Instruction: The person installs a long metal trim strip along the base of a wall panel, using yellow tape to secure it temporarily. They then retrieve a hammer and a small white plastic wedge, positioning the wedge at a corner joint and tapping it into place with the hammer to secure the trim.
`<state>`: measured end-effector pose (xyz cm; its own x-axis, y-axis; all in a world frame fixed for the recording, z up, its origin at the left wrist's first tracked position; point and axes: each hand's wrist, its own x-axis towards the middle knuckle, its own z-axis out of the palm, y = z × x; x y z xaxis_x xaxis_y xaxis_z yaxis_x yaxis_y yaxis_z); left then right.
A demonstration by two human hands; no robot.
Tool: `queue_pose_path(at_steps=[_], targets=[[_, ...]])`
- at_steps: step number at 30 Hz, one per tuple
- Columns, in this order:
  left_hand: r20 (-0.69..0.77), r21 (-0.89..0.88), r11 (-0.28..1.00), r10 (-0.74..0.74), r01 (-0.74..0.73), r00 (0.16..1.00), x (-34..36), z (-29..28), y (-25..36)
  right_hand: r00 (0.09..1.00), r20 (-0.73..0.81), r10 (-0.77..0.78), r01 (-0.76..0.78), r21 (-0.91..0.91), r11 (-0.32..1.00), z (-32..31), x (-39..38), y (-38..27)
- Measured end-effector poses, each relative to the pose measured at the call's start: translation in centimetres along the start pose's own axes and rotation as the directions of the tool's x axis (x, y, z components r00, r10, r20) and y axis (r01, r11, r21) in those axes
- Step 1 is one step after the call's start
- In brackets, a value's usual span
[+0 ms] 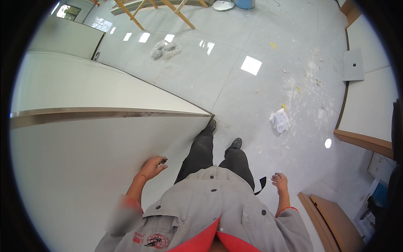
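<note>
My left hand [153, 167] is beside the white panel wall [84, 155], with fingers loosely bent and thumb apart. Dark marks show at its fingertips, and I make out nothing held in it. Hanging at my right side, my right hand [280, 183] has its fingers spread and holds nothing. Close to it, a black strap end [261, 185] sticks out from under the grey jacket [214, 185]. Whether the left hand touches the panel I cannot tell.
The panel's metal-edged top [105, 111] ends at a corner by my left shoe [212, 125]. On the grey floor [235, 92] lie a crumpled white bag [280, 120], clear plastic [166, 50] and white dust. Wooden trestle legs [178, 13] stand ahead; brown-edged white panels [369, 105] stand right.
</note>
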<state>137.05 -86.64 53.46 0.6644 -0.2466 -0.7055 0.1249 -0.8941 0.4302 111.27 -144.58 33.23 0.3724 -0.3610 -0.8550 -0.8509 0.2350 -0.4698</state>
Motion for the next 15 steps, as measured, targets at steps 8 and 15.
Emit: queue_pose_path(at_steps=[8,15], targets=[[-0.147,0.140,0.985,0.119,-0.098,0.982,0.6,1.9,-5.9,0.999,-0.002,-0.036,0.036,-0.043,0.998,-0.3,1.5,-2.2],[-0.148,-0.367,0.910,-0.260,0.191,0.954,4.3,4.3,-4.1,0.950,0.034,-0.311,0.312,-0.170,0.935,3.4,7.4,-26.0]])
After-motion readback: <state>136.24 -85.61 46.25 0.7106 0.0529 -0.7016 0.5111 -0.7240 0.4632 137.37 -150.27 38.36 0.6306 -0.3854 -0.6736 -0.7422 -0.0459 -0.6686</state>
